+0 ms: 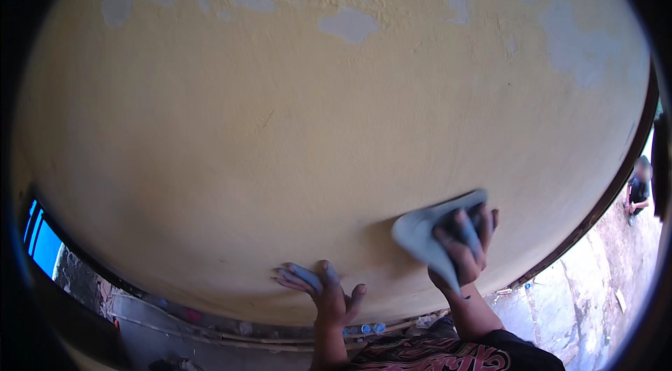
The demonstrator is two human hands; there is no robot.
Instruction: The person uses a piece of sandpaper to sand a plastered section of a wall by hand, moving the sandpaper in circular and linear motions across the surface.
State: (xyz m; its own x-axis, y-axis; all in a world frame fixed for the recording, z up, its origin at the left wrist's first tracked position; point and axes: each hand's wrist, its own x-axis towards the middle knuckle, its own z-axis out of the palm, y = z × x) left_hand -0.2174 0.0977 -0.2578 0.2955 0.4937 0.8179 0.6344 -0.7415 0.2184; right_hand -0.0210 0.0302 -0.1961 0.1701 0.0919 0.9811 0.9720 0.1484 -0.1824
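Note:
In front of me is a yellowish wall point(280, 126) with a rough, uneven surface. My right hand point(465, 252), dusty grey at the fingers, grips a bent pale grey sheet of sandpaper point(422, 231). The sheet is partly wrapped between the fingers and lies against or very near the lower right of the wall; slight blur hides the exact contact. Further left, my left hand point(329, 294) has its grey-dusted fingers spread at the lower wall, with nothing in it. Whether its fingertips touch the surface is hard to tell.
Pale grey patches point(350, 24) mark the upper wall. Along its foot run a ledge with pipes or rods point(238, 336) and small blue-and-white round items point(372, 328). A person point(638, 189) sits or crouches far right, beyond the wall's dark edge. A blue panel point(43, 245) stands at left.

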